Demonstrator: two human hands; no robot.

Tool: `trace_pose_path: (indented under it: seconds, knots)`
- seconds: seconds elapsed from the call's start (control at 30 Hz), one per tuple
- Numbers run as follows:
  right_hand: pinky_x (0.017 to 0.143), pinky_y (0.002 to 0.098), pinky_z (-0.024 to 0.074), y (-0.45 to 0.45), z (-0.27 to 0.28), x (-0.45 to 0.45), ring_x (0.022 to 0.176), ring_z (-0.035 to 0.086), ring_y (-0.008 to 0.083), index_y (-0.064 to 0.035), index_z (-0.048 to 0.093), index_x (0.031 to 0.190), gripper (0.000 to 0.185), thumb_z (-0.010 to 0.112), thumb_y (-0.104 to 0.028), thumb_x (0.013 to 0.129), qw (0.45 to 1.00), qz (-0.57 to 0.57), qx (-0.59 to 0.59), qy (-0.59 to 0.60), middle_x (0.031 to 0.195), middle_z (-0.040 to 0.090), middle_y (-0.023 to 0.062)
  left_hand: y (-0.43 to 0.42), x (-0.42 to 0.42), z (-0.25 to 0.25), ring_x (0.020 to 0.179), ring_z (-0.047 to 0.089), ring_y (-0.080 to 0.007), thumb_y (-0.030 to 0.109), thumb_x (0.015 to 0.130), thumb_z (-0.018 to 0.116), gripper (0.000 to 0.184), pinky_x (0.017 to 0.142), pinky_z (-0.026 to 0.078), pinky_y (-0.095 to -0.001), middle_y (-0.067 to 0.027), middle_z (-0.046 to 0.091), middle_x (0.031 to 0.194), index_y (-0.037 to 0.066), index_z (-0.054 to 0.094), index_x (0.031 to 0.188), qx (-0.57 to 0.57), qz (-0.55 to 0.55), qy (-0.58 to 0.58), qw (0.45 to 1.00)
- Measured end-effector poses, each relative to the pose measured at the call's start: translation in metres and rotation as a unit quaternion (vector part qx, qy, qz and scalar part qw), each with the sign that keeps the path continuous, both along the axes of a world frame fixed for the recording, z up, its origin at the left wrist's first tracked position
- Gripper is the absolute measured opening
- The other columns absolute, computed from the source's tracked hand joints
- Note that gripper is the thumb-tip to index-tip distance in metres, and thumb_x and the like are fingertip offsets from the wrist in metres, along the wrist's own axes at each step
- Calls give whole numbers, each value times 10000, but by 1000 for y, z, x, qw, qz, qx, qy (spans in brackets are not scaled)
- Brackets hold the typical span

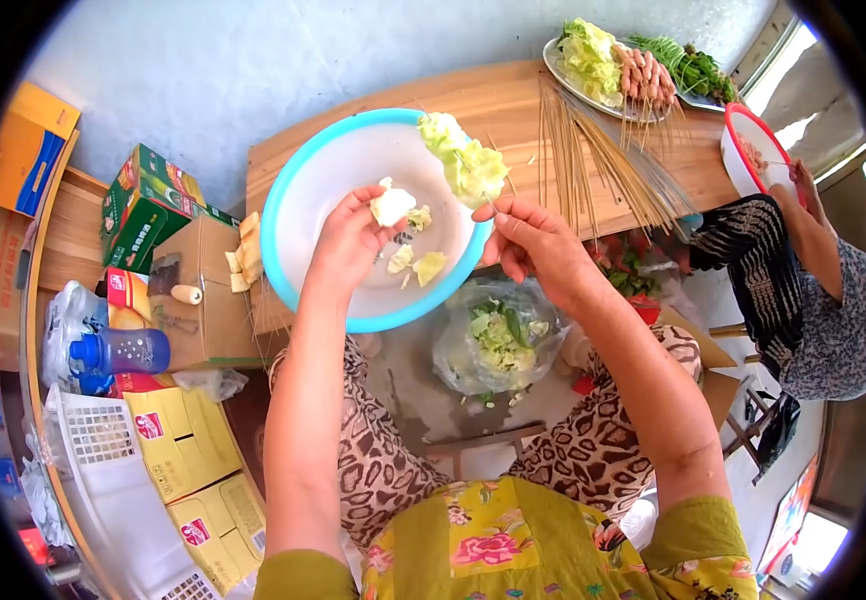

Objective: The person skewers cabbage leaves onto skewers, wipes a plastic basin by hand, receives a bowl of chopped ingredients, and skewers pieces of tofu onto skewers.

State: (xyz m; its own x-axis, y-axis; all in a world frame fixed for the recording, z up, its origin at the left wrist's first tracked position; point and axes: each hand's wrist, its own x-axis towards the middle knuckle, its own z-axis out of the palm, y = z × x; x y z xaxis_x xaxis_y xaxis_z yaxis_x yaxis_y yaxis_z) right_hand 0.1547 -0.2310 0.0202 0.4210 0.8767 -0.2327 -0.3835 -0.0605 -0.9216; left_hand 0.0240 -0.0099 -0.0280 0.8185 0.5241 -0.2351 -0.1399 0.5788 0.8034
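Above the blue-rimmed basin, my left hand pinches a pale piece of cabbage. My right hand is closed on the lower end of a thin skewer over the basin's right edge. Yellow-green leaves are threaded on that skewer, which leans up and to the left. Several loose leaf pieces lie in the basin. Many bare skewers are spread on the wooden table to the right.
A plate with leaves and skewered sausages stands at the back right. Below the table is a plastic bag of greens. Boxes and a blue bottle are at left. Another person sits at right beside a red-rimmed bowl.
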Motion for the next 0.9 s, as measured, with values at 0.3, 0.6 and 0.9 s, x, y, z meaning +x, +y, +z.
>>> trace_pose_path:
  seconds: [0.3, 0.6, 0.9]
  knots:
    - [478, 179, 347, 4, -1, -7, 500, 411, 64, -51, 583, 1051, 218, 420, -162, 959, 999, 11, -24, -25, 691, 577, 33, 21, -2, 24, 986, 582, -255, 135, 872, 584, 206, 868, 501, -372, -137, 603, 1028, -15, 580, 1013, -30, 53, -107, 992]
    - [475, 191, 359, 14, -5, -13, 478, 425, 65, -56, 593, 1039, 217, 430, -176, 962, 998, 30, -40, -43, 670, 598, 43, 46, -12, 24, 891, 589, -187, -5, 806, 620, 166, 803, 501, -315, -82, 621, 935, 33, 598, 966, 12, 97, -114, 989]
    - [489, 178, 357, 15, -4, -21, 494, 431, 57, -67, 591, 1054, 217, 421, -167, 962, 994, 69, -47, -66, 667, 582, 24, 44, -17, 26, 953, 580, -180, -37, 781, 619, 277, 806, 476, -298, -98, 613, 1054, 18, 575, 1050, 16, 94, -108, 990]
